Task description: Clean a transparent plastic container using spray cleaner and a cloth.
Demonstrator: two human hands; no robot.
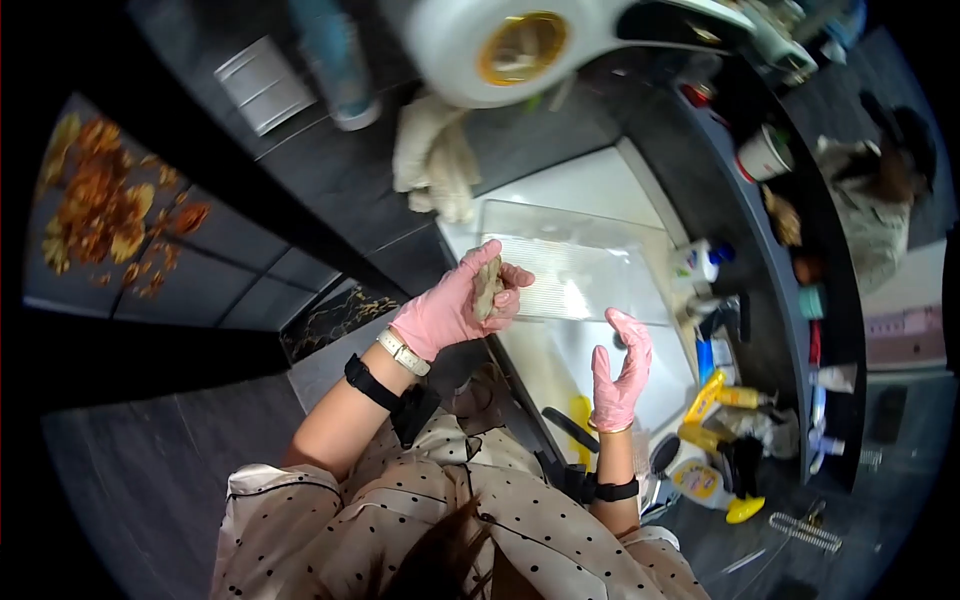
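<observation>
My left hand (469,300), in a pink glove, grips a small crumpled greyish-beige item (487,289), perhaps a wrung cloth. It is held near the left edge of a white washbasin (660,367). A clear plastic ribbed tray or bin (570,259) lies across the basin, just beyond that hand. My right hand (624,371), gloved in the same pink, hovers over the basin with its fingers curved and apart. Nothing is in it.
A metal faucet (712,307) stands at the basin's right side. Near it are a white bottle (694,262), yellow tubes (705,397), a hairbrush (666,456) and a spray bottle (697,480). A curved shelf (757,217) holds toiletries. A pale towel (435,161) hangs beyond the basin.
</observation>
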